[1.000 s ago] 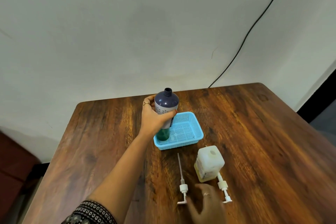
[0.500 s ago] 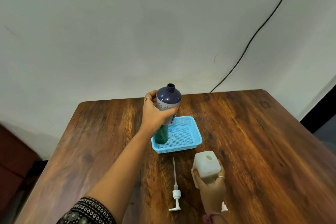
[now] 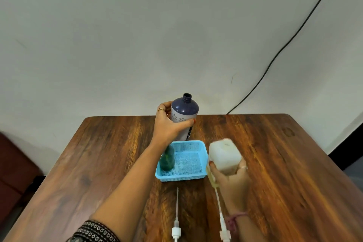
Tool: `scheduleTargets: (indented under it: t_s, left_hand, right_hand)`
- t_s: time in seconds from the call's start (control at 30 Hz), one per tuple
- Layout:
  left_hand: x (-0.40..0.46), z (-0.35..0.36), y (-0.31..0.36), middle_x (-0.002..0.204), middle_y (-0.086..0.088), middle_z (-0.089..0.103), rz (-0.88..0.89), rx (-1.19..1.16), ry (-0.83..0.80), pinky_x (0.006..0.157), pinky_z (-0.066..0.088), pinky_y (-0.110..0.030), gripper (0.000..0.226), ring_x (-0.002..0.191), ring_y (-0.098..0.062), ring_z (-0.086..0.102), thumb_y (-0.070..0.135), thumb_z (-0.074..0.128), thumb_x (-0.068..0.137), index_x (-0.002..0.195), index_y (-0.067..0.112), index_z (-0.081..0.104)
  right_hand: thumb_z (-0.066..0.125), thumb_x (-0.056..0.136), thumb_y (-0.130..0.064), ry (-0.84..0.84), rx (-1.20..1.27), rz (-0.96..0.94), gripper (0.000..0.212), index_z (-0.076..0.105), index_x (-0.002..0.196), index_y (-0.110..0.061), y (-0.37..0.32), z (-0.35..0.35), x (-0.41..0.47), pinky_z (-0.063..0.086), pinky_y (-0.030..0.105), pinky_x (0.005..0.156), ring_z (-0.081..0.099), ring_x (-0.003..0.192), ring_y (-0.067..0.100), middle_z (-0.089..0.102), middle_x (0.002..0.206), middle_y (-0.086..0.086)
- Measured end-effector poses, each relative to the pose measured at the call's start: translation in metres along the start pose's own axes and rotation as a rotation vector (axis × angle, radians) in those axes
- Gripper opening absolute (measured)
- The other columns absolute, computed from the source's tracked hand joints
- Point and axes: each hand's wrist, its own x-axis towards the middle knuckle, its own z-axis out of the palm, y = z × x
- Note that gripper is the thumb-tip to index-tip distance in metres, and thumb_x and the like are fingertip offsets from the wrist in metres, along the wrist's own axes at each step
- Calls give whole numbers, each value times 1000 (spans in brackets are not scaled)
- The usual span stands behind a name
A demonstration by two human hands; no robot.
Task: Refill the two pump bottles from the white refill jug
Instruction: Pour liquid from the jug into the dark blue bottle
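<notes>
A wooden bench with a dark brown, streaky grain and rounded far corners fills the lower half of the view. Near its middle sits a light blue mesh basket (shallow, rectangular, perforated floor and walls). Behind the bench rises a plain off-white wall, and 1 thin black cable runs down it on a slant from the upper right, reaching the bench's far edge. To the left of the bench, low down, a dark reddish-brown piece of furniture shows partly. To the right of the bench, a black vertical strip borders the wall.
</notes>
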Motion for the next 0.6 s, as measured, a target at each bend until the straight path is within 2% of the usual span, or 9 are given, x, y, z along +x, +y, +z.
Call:
scheduleTargets:
  t_s: [0.07, 0.17, 0.23, 0.37, 0.47, 0.6]
  left_hand:
    - [6, 4, 11, 117, 2, 56, 18, 8, -7, 76, 50, -17, 79, 99, -4, 57, 17, 90, 59, 124, 17, 45]
    - [18, 11, 30, 116, 1, 57, 48, -3, -15, 80, 56, -26, 82, 99, -10, 60, 23, 91, 55, 123, 20, 45]
    - [25, 16, 45, 115, 3, 57, 61, -15, -9, 83, 58, -35, 83, 100, -15, 62, 30, 91, 51, 120, 24, 46]
    - [38, 24, 88, 107, 5, 58, 139, 55, 17, 70, 52, -17, 73, 90, -5, 60, 24, 89, 60, 119, 20, 46]
    - [45, 28, 113, 103, 7, 59, 156, 54, 31, 70, 52, -18, 70, 88, -5, 61, 24, 88, 62, 118, 19, 48]
    - [49, 35, 138, 100, 6, 59, 180, 64, 38, 70, 53, -21, 68, 86, -7, 61, 26, 87, 63, 117, 18, 48]
  right_hand:
    - [86, 64, -28, 7, -19, -112, 75, 53, 127, -8, -23, -8, 27, 51, 12, 59, 58, 84, 4, 59, 101, -4]
    - [85, 63, -36, -19, -9, -179, 75, 53, 127, -15, -62, -21, 77, 52, 23, 65, 59, 89, 12, 59, 103, -6]
    - [86, 62, -36, -55, 23, -211, 73, 54, 124, -18, -85, -29, 110, 50, 23, 68, 59, 91, 12, 58, 103, -9]
    - [85, 63, -36, -113, -10, -341, 73, 53, 125, -16, -131, -44, 165, 42, 12, 65, 56, 94, 12, 58, 106, -7]
    - [85, 61, -38, -114, -46, -431, 72, 55, 123, -15, -160, -55, 192, 38, 10, 61, 56, 90, 12, 59, 104, -5]
    - [85, 62, -39, -108, -106, -544, 76, 53, 126, -14, -190, -65, 215, 42, 20, 67, 54, 89, 13, 62, 110, 1]
